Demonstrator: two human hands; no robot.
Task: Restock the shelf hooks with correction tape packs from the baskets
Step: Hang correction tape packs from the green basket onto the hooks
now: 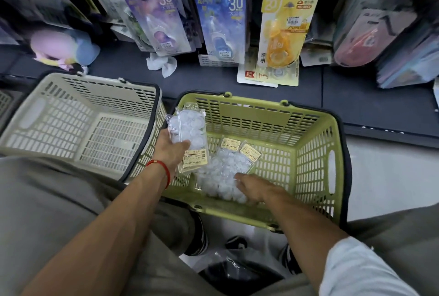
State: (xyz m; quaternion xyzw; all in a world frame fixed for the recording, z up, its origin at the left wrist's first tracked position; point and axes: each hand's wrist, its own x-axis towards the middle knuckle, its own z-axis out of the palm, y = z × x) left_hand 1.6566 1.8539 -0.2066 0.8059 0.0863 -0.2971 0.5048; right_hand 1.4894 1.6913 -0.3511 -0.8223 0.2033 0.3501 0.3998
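Observation:
My left hand (171, 147) grips a clear pack of correction tape (188, 129) with a yellow label, held over the left side of the green basket (308, 143). My right hand (253, 187) reaches into that basket, fingers spread on a pile of clear correction tape packs (221, 177) on its floor. Whether it grips one I cannot tell. On the shelf hooks above hang purple packs (164, 24), blue packs (222, 27) and yellow packs (282, 32).
An empty beige basket (78, 124) sits left of the green one. A crumpled white tissue (161, 64) and a pastel plush toy (64, 48) lie on the dark shelf base (344, 96). A yellow pack (266, 77) lies flat there. My knees frame the bottom.

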